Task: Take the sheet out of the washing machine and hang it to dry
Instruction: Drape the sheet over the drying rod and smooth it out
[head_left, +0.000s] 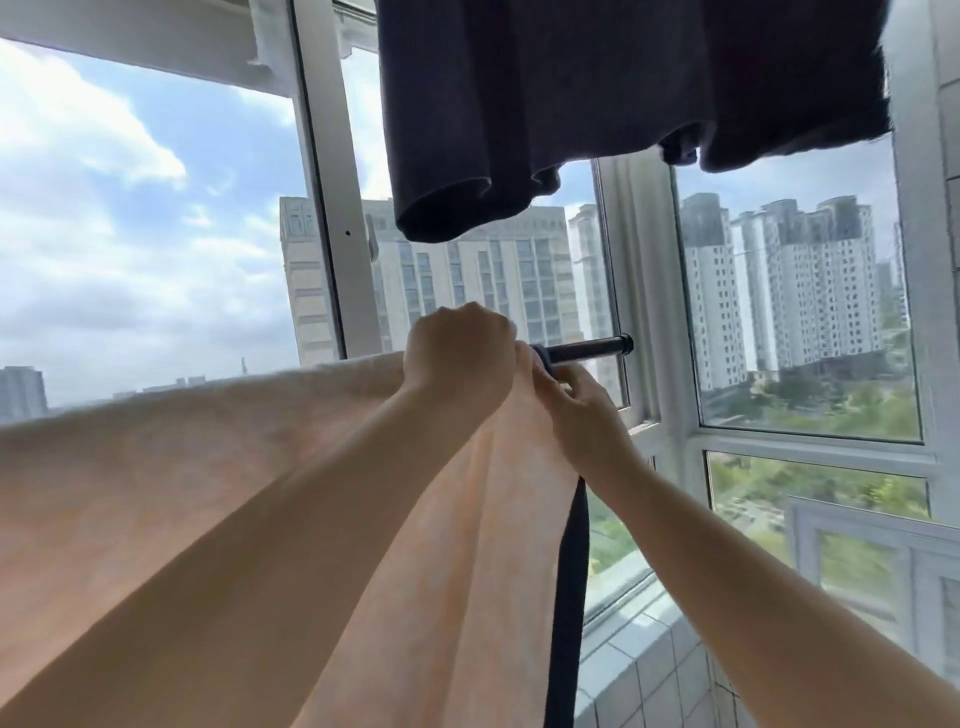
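Note:
A pale peach sheet (208, 467) with a dark navy edge (569, 597) is draped over a black drying rod (589, 347) and fills the lower left of the view. My left hand (457, 358) is closed on the sheet's top fold at the rod. My right hand (582, 405) pinches the sheet's corner just below the rod's right end, where the navy edge hangs down. Most of the rod is hidden under the cloth.
A dark garment (597, 104) hangs overhead, close above my hands. White window frames (332, 208) stand right behind the rod, with high-rise buildings outside. A tiled ledge (649, 670) runs below the window at the lower right.

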